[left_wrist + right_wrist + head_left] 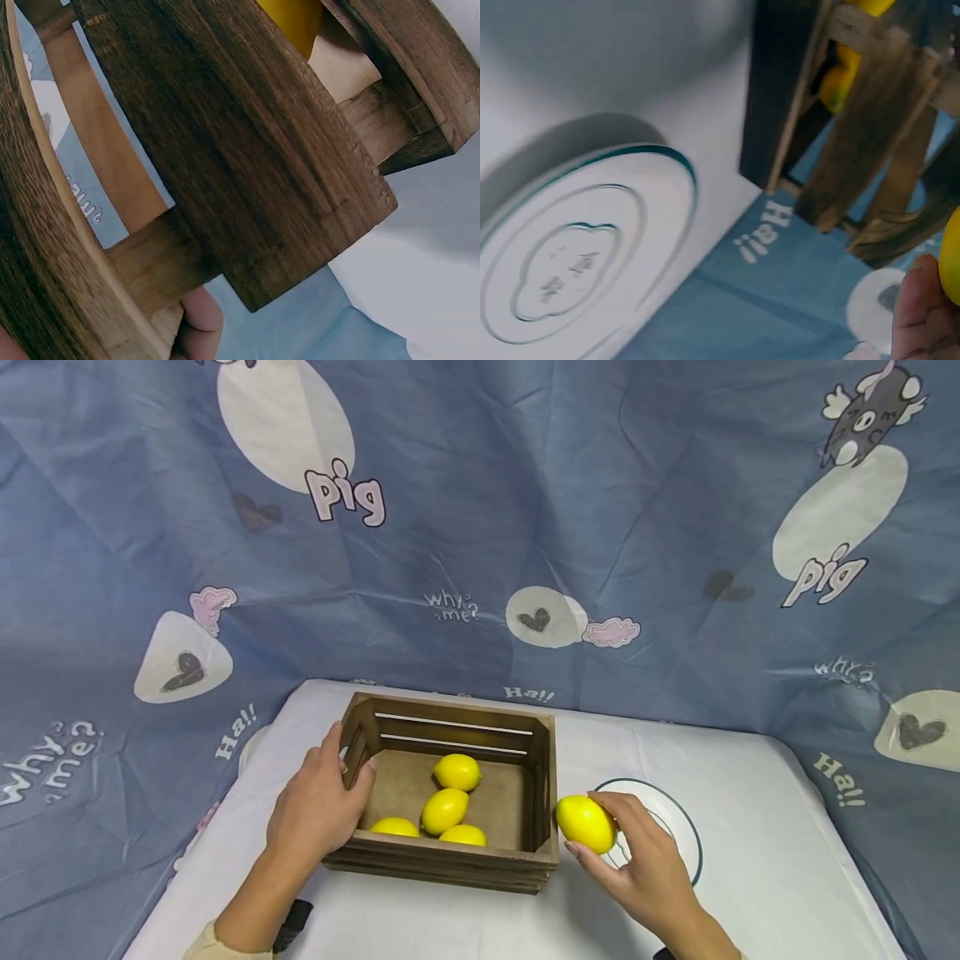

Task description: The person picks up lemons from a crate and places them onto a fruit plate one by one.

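Observation:
A slatted brown wooden crate point(450, 862) sits on the table with several yellow lemons point(445, 812) inside it. My left hand point(318, 810) grips the crate's left wall, thumb on the inner side and fingers outside. Between thumb and fingers, my right hand point(645, 868) pinches another lemon point(585, 824), which is beside the crate's right wall. Only part of this lemon point(952, 259) and some fingertips point(919, 300) show in the right wrist view. Dark slats of the crate point(240, 150) fill most of the left wrist view.
Behind the right hand lies a white plate point(693, 852) with a green rim, right of the crate; the hand partly hides it. A white cloth point(765, 827) covers the table. Blue printed fabric point(465, 527) hangs at the back and sides.

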Tool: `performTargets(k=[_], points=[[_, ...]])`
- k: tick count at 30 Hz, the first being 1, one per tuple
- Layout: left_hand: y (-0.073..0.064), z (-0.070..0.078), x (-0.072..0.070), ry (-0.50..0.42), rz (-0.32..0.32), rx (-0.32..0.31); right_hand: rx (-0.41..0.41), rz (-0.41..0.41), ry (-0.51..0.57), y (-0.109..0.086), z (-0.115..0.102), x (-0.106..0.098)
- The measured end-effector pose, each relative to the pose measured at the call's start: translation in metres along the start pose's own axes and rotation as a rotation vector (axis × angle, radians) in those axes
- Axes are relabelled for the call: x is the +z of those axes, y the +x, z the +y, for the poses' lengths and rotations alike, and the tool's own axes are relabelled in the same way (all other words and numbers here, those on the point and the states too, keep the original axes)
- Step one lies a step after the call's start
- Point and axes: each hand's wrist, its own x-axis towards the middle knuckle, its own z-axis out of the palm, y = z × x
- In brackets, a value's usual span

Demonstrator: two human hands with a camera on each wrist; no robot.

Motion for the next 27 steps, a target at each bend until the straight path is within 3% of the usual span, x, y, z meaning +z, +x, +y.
performTargets(k=[4, 11, 22, 27], points=[[0.0, -0.001, 0.0, 0.001, 0.005, 0.003, 0.029, -0.025, -0.05, -0.005, 0.01, 0.002], [0.001, -0.001, 0.001, 0.007, 0.017, 0.006, 0.148, -0.07, -0.105, -0.014, 0.033, 0.003], [0.001, 0.0, 0.0, -0.005, 0.025, 0.01, 0.281, -0.025, -0.193, -0.019, 0.061, 0.003], [0.0, -0.001, 0.001, -0.01, 0.019, 0.008, 0.328, -0.043, -0.185, -0.019, 0.067, 0.007]])
